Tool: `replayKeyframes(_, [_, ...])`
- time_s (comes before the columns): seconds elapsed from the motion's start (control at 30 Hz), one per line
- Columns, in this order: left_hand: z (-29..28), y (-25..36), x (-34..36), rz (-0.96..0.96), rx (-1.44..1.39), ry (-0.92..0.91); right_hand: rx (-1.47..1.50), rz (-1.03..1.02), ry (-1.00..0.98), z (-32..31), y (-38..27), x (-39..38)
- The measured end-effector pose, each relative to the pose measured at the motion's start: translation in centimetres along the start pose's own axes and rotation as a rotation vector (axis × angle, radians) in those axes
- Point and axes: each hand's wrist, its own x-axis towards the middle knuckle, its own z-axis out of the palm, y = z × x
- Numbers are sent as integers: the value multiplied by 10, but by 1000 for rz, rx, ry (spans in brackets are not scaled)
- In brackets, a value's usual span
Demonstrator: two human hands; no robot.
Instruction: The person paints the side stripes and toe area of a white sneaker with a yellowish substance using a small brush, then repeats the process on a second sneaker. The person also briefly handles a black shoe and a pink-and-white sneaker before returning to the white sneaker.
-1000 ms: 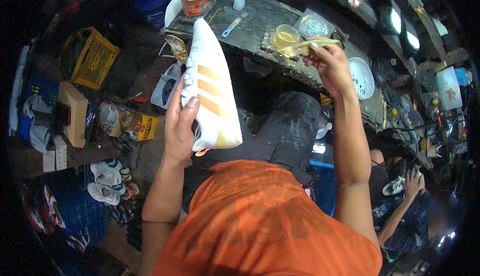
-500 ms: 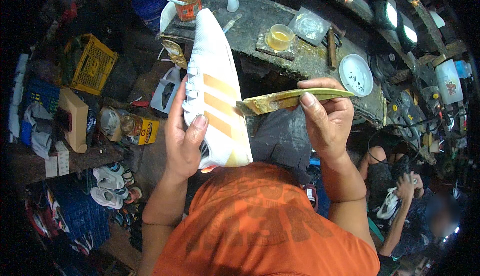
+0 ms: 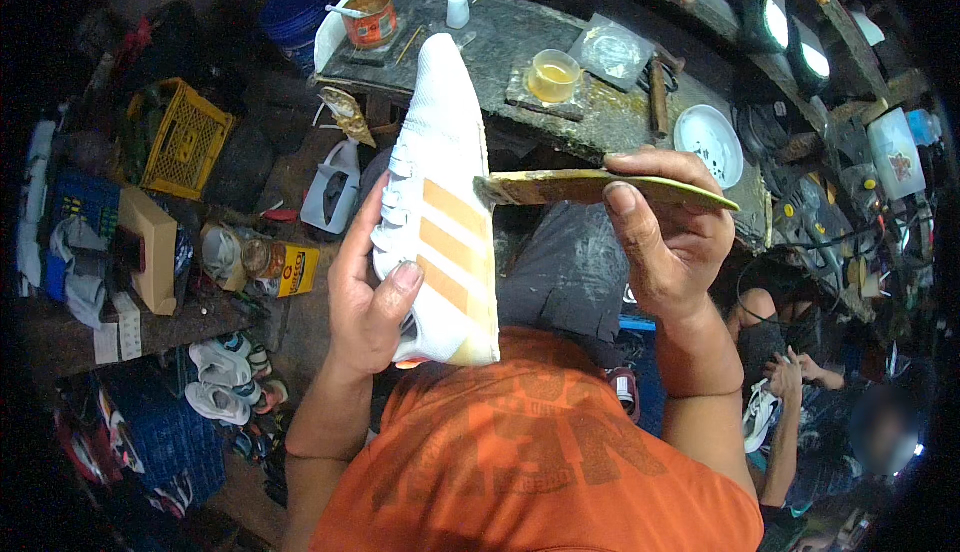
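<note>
A white sneaker upper [image 3: 447,142] with tan side stripes stands toe-up in front of me, its laced side to the left. My left hand [image 3: 372,307] grips it near the heel opening, thumb on the near side and fingers behind. In my right hand [image 3: 672,237] is a flat, yellow-green glue brush [image 3: 560,188] with a stained front part, pinched between thumb and fingers. The brush's dark tip meets the shoe's right lower edge, beside the stripes. Yellowish residue shows at the heel. My right fingertips are partly hidden behind the brush.
The workbench [image 3: 480,47] ahead holds a tub of amber liquid [image 3: 553,76], an orange can [image 3: 370,24], a small bottle [image 3: 458,7], a white dish [image 3: 710,147] and a hammer [image 3: 658,97]. A yellow crate [image 3: 185,142] lies left. Another person's hands [image 3: 795,372] hold a shoe at right.
The shoe has tilted slightly and shifted a little right and nearer me. The brush has moved up along the shoe's edge, toward the toe, and lies more level.
</note>
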Motion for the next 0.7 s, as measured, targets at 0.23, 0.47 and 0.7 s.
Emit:
replayKeyframes(0.23, [-1, 2, 0, -19, 18, -21, 22, 30, -89, -4, -1, 5])
replayKeyframes(0.47, [-1, 3, 0, -16, 37, -32, 30, 63, -135, -6, -5, 4])
replayKeyframes(0.7, [1, 3, 3, 1, 34, -21, 73, 60, -166, -7, -5, 2])
